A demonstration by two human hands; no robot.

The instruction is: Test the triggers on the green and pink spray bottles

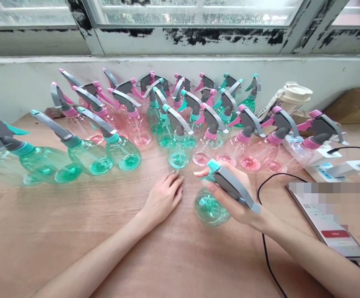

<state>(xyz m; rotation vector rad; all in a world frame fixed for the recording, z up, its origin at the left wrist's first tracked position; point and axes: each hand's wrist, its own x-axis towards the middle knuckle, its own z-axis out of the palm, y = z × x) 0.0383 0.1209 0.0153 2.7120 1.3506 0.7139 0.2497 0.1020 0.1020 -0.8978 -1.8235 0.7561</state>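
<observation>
My right hand (240, 213) is wrapped round the neck of a clear green spray bottle (211, 209), with its grey and teal spray head (234, 184) above the hand. The bottle's neck is hidden by my fingers. Palm down on the table, my left hand (163, 194) holds nothing, its fingers loosely extended. Just beyond its fingertips stands another green spray bottle (179, 155). A pink spray bottle (202, 151) is beside that one, past my right hand.
Several green bottles (122, 153) stand to the left, with rows of pink and green ones behind. At right are a phone (337, 234), a black cable (264, 244), a power strip (319, 167), a lidded cup (293, 97) and a cardboard box (355, 105). A wall and window close the back.
</observation>
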